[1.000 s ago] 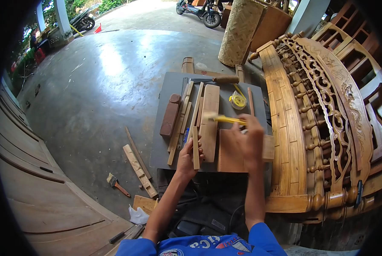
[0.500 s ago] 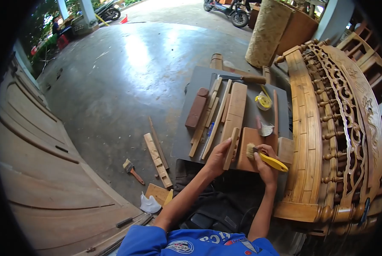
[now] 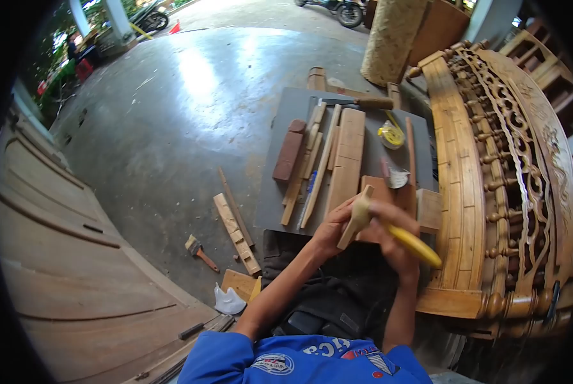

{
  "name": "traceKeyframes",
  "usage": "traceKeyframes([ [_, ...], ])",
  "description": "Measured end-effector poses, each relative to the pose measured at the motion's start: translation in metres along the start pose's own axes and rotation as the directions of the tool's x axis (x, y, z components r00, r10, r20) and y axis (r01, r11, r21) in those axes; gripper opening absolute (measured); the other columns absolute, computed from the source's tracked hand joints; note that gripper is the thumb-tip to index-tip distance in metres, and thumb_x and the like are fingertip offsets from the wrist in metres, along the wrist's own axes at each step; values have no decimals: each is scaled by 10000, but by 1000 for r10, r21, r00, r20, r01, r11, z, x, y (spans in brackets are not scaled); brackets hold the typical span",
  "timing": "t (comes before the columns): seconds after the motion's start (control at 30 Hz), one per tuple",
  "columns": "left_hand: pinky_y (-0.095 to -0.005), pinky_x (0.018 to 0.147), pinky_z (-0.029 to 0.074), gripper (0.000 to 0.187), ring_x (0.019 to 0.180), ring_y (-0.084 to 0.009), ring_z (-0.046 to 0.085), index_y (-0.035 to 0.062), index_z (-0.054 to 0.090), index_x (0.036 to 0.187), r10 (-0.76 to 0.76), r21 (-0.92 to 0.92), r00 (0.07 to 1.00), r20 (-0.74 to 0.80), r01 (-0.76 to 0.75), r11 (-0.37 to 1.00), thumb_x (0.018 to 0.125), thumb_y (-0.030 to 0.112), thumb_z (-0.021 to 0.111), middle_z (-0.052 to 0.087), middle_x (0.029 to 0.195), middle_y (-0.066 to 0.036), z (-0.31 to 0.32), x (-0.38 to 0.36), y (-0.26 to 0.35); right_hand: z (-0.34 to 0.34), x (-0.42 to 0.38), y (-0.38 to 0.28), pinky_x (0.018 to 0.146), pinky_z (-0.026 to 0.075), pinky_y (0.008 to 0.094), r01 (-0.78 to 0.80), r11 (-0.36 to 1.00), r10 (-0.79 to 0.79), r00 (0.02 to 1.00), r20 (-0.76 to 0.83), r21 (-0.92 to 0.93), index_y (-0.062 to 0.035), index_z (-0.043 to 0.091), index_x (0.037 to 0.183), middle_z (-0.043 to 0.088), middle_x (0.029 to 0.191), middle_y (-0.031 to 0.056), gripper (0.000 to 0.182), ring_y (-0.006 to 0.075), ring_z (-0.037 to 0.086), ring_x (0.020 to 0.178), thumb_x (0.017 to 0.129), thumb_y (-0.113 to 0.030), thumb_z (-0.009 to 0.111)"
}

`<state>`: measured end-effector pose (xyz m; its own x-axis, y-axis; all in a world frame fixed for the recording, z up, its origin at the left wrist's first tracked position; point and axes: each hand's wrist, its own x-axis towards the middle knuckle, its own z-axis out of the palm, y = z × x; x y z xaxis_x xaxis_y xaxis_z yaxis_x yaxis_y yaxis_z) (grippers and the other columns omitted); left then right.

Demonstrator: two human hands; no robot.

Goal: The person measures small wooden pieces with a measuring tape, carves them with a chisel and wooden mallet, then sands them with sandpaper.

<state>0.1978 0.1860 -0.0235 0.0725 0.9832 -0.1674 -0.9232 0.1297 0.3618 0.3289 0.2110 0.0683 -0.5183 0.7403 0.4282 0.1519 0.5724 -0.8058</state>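
Observation:
My left hand (image 3: 332, 229) is closed around a short strip of wood (image 3: 346, 239), held tilted over the near edge of the grey board (image 3: 270, 211). In my right hand (image 3: 398, 240), smeared by motion, is a paintbrush with a yellow handle (image 3: 416, 247). Its pale bristles overlap the strip's face in this view. A brown wooden block (image 3: 377, 185) lies just beyond both hands, partly hidden by them. Left of it rests a long wooden block (image 3: 349, 150) beside several thin strips (image 3: 321, 176). A yellow tape measure (image 3: 391, 136) sits farther back on the board.
A carved wooden bench (image 3: 456, 192) stands close on the right. On the floor at left lie a second brush (image 3: 201, 253), a notched wood piece (image 3: 236, 233) and a white plastic piece (image 3: 229, 299). A wooden panel (image 3: 75, 256) fills the left side.
My right hand has brought the paintbrush left and up, from beside the wood strip onto it. My left hand keeps its hold on the strip. The whole view has shifted slightly.

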Motion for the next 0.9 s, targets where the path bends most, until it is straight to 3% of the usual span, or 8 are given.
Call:
traceKeyframes([
  [0.1, -208, 620, 473, 451, 699, -73, 532, 74, 400, 1320, -23, 34, 990, 139, 18, 999, 909, 223, 507, 553, 855, -3, -3, -2, 3, 3, 7, -3, 765, 490, 300, 121, 986, -145, 966, -213, -118, -14, 631, 966, 647, 938, 137, 211, 242, 635, 878, 763, 31, 598],
  [0.23, -213, 634, 472, 424, 709, -81, 537, 68, 429, 1293, 25, 76, 1000, 17, -26, 997, 909, 227, 513, 555, 859, -8, -8, 0, 0, -5, -10, -17, 760, 489, 312, -107, 993, 85, 942, 324, 53, -35, 629, 977, 643, 913, 154, 239, 263, 637, 862, 741, 0, 612],
  [0.33, -206, 679, 488, 359, 753, -81, 565, 52, 493, 1221, -22, 38, 988, 153, 17, 999, 916, 241, 503, 580, 900, -19, -9, -2, -6, 3, 11, -9, 760, 477, 299, 46, 974, -127, 923, -363, -222, -10, 643, 888, 654, 824, 102, 158, 213, 624, 808, 735, -10, 603],
  [0.47, -219, 668, 483, 329, 771, -77, 548, 63, 502, 1168, 23, 144, 996, -82, -11, 990, 928, 287, 478, 563, 895, -12, 18, -10, -3, -2, -10, -13, 762, 467, 294, -158, 987, 160, 973, 165, -27, 0, 619, 912, 641, 927, 123, 165, 224, 617, 856, 755, -30, 579],
  [0.6, -214, 666, 487, 331, 744, -78, 548, 51, 522, 1183, -11, 147, 995, 101, -4, 989, 925, 257, 492, 567, 871, -5, -1, -7, -6, 12, 2, -13, 723, 481, 265, 25, 976, -133, 859, -494, -218, 6, 620, 797, 662, 820, 112, 102, 188, 633, 803, 705, -25, 588],
  [0.7, -193, 640, 474, 336, 755, -68, 530, 56, 506, 1191, 19, 121, 999, -45, -14, 993, 926, 261, 489, 557, 891, -13, 10, -9, -11, 2, -16, -2, 728, 487, 277, -121, 992, 120, 992, 44, 31, 10, 611, 799, 659, 833, 120, 97, 199, 639, 781, 714, -14, 571],
  [0.83, -208, 661, 477, 321, 744, -73, 523, 65, 477, 1182, -45, -11, 986, 163, 47, 999, 928, 260, 480, 529, 841, -2, 3, -7, -11, 10, 2, -16, 724, 490, 282, 71, 956, -208, 848, -488, -284, 9, 586, 795, 654, 847, 118, 70, 234, 642, 785, 727, 1, 575],
  [0.9, -222, 665, 483, 302, 733, -77, 523, 68, 485, 1163, -40, 27, 997, 69, 38, 999, 930, 259, 474, 521, 829, -1, 7, -7, -13, 4, -8, -2, 721, 487, 276, 19, 992, -43, 983, -181, -129, -3, 594, 818, 657, 853, 110, 89, 226, 641, 764, 733, -13, 572],
])
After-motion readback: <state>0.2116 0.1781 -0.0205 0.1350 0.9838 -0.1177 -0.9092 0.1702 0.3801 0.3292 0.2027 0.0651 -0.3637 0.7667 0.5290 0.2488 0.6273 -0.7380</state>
